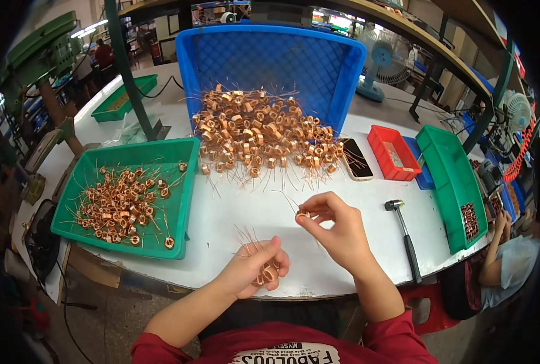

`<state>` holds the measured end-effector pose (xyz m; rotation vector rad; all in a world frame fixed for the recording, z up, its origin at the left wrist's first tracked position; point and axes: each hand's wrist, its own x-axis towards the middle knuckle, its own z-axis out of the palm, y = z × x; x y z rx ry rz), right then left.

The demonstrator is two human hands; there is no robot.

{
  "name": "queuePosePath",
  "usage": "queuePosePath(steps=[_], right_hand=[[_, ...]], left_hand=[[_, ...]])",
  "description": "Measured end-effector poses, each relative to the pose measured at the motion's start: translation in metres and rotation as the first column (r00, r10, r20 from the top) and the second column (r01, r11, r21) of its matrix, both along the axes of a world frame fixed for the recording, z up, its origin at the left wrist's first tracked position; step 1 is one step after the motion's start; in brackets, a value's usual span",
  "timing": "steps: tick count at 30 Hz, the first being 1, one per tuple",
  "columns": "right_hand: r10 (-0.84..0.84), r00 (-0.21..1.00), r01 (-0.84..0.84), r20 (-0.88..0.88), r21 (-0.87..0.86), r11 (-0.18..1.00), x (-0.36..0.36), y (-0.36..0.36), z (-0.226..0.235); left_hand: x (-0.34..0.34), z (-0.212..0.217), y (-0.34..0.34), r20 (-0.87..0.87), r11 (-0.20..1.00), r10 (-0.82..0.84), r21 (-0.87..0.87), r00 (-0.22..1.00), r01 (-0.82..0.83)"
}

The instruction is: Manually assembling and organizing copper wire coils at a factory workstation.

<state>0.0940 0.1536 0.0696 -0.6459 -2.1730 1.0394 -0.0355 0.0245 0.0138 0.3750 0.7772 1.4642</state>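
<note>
Landmark = the big pile of copper coils (pixel 264 130) mid-desk: small wound rings, shiny orange-copper wire, thin stiff leads sticking out all ways, spilling from a tipped blue mesh-walled plastic crate (pixel 270 60) just behind it.

Right hand (pixel 334 227), in front of the pile and nearer the person: grip closed to a pinch, thumb + fingertips on one small coil (pixel 301 215), held above the desk, a fine lead trailing up-left from it.

Left hand (pixel 255 267), further in front of the pile, at the desk's near edge: grip curled shut round a bunch of coils (pixel 266 274), several rings showing under the fingers, leads fanning up past the thumb.

Left of the pile: green plastic tray (pixel 182 200), shallow, smooth-walled, w/ a looser scatter of the same coils inside. Right of the pile: dark phone (pixel 356 159) flat, touching the stray leads; then a red bin (pixel 391 150); then a long green bin (pixel 449 176). Front-right of the pile: small hammer (pixel 403 233), metal head, black handle, lying flat.

Desk (pixel 233 212): white, smooth, rounded edge. Room: workshop, green metal posts, shelf overhead, two desk fans far right of the pile, another person's arm at the right edge.
</note>
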Motion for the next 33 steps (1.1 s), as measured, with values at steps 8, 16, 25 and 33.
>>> queuePosePath(steps=[8, 16, 25, 33], right_hand=[[0.040, 0.971, -0.133, -0.235, -0.394, 0.910, 0.028, -0.039, 0.003], [-0.032, 0.967, -0.050, -0.252, -0.313, 0.948, 0.032, -0.059, 0.001], [0.011, 0.999, -0.012, -0.037, -0.014, 1.000, 0.036, -0.051, -0.005], [0.178, 0.882, -0.386, -0.437, -0.452, 0.804, 0.041, -0.043, -0.058]], left_hand=[[0.018, 0.004, 0.001, -0.008, 0.989, 0.063, 0.137, 0.998, -0.061], [0.039, 0.022, -0.003, -0.028, 0.945, 0.289, 0.166, 0.957, -0.280], [0.031, -0.002, -0.006, 0.315, 0.996, -0.022, 0.092, 0.949, -0.007], [0.037, -0.006, -0.010, 0.372, 0.985, -0.032, 0.167, 0.928, -0.033]])
